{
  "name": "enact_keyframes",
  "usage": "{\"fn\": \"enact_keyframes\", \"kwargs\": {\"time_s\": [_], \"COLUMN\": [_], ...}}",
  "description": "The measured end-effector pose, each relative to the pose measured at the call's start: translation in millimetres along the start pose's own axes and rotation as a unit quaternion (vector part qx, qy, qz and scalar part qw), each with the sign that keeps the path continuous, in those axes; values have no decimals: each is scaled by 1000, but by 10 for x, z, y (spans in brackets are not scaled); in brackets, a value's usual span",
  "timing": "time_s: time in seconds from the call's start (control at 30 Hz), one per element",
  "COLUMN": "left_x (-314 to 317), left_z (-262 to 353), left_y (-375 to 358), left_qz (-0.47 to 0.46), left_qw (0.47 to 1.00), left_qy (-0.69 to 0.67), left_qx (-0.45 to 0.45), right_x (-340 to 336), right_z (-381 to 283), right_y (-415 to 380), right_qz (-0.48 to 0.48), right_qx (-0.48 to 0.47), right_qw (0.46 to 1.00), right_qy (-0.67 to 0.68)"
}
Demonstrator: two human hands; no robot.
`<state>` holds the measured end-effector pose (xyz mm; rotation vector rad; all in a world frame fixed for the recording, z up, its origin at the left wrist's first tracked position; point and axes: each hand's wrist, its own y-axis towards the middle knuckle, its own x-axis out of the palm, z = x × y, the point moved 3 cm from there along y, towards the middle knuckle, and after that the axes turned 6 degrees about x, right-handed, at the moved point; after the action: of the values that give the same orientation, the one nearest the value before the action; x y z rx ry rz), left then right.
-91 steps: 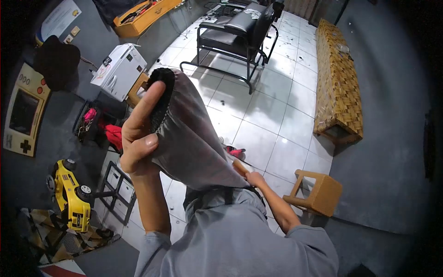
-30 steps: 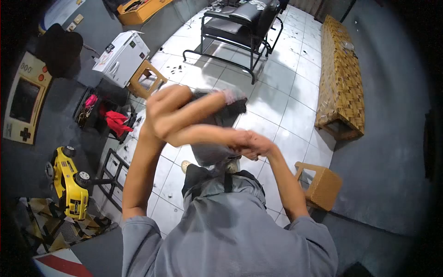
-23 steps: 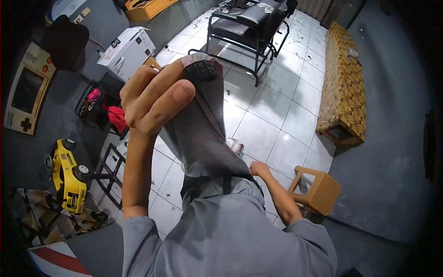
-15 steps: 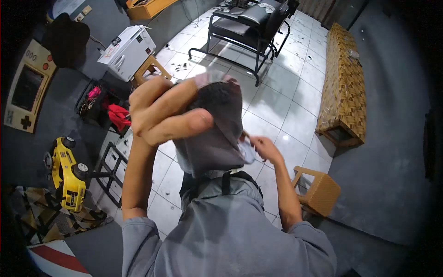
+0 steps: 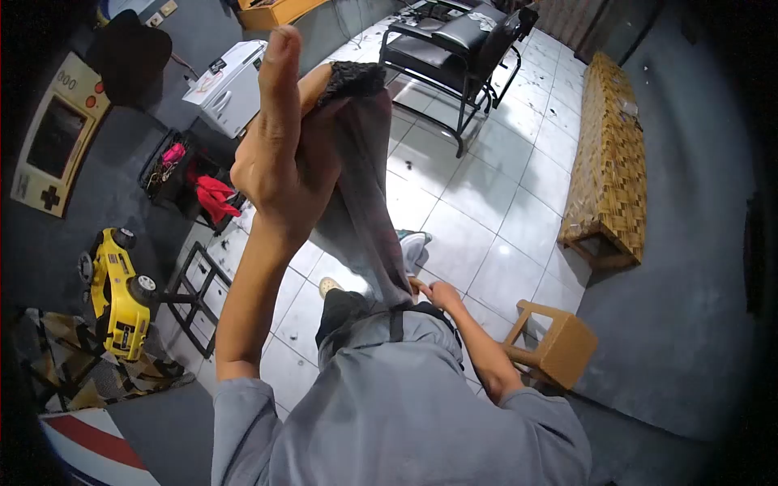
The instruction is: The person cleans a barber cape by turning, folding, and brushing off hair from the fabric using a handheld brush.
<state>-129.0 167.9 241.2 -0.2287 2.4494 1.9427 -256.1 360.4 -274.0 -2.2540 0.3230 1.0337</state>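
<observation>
My left hand [image 5: 279,154] is raised high in front of me, its thumb pointing up and its fingers closed round a grey cloth [image 5: 369,186]. A black fuzzy patch [image 5: 352,79] shows at the cloth's top end. From there the cloth hangs in long folds to my waist. Low on the right, my right hand [image 5: 442,295] is closed on a thin tan handle [image 5: 420,286], right beside the cloth's lower end. The far end of the handle is hidden behind the cloth.
A black padded chair [image 5: 454,57] stands ahead on the white tiled floor [image 5: 486,211], which has dark tufts scattered on it. To the right are a woven bench [image 5: 608,162] and a tan stool [image 5: 563,344]. A yellow toy car [image 5: 117,296] and white box [image 5: 227,89] lie left.
My left hand has turned thumb-up, and the bunched grey cloth now hangs long and narrow. My right hand has moved down and left, closer to my waist.
</observation>
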Motion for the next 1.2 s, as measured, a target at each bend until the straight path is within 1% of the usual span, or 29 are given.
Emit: {"fn": "enact_keyframes", "kwargs": {"time_s": [0.03,0.07,0.1,0.13,0.17,0.2,0.23,0.27,0.3,0.37,0.4,0.43,0.47,0.5,0.57,0.63,0.7,0.73,0.77,0.83,0.87,0.9,0.97,1.07,1.1,1.17,1.2], "left_x": [7,42,75,150,202,218,249,253,256,303,339,379,401,388,346,299,261,250,239,207,201,203,252,333,364,394,389], "left_z": [-33,-94,-150,-203,-206,-212,-159,-120,-75,-47,-11,23,44,50,49,-8,-15,-18,-11,15,18,18,-63,-74,-50,16,71], "left_y": [-42,-120,-211,-369,-519,-626,-680,-734,-805,-866,-850,-823,-779,-721,-636,-657,-707,-745,-851,-1105,-1158,-1220,-1412,-1588,-1650,-1797,-1725], "left_qz": [-25,-66,-98,-141,-176,-247,-239,-217,-196,-155,-125,-95,-57,-43,-15,-6,16,-15,-12,-5,13,58,107,132,87,6,-77], "left_qw": [999,988,963,881,754,598,507,474,438,432,428,425,423,418,408,426,439,443,432,407,376,359,339,291,279,303,346], "left_qy": [13,-51,-103,-226,-338,-418,-484,-497,-509,-529,-537,-544,-531,-534,-540,-525,-494,-503,-479,-427,-453,-450,-470,-451,-440,-461,-450], "left_qx": [-29,-128,-231,-391,-535,-637,-672,-694,-715,-713,-716,-717,-732,-733,-736,-737,-750,-742,-764,-807,-808,-816,-808,-833,-849,-834,-820], "right_x": [58,128,58,-160,-408,-735,-1111,-1466,-1757,-2135,-2249,-2191,-2090,-1962,-1562,-1059,-331,-95,7,-146,-169,-208,-302,-417,-472,-581,-593], "right_z": [89,178,151,-3,-196,-495,-849,-1164,-1433,-1830,-1972,-2000,-2024,-2018,-1809,-1439,-724,-413,-233,-157,-132,-130,-170,-305,-372,-515,-526], "right_y": [-9,-26,2,9,-57,-177,-336,-497,-659,-932,-1056,-1068,-1047,-991,-755,-519,-229,-184,-153,-154,-223,-246,-231,-230,-272,-351,-362], "right_qz": [18,35,38,41,43,47,51,30,8,39,61,36,63,89,98,63,39,22,6,3,-3,37,68,118,124,137,136], "right_qx": [24,50,58,66,76,85,91,57,25,-85,-122,-150,-155,-158,-149,-77,-76,-58,-42,37,83,93,96,74,75,76,79], "right_qw": [999,997,997,990,975,941,891,838,773,728,740,731,777,818,898,955,986,989,992,995,993,989,983,968,962,947,940], "right_qy": [-23,-45,39,122,203,325,443,542,634,679,659,664,607,546,403,281,146,132,118,90,78,104,144,210,233,279,301]}}
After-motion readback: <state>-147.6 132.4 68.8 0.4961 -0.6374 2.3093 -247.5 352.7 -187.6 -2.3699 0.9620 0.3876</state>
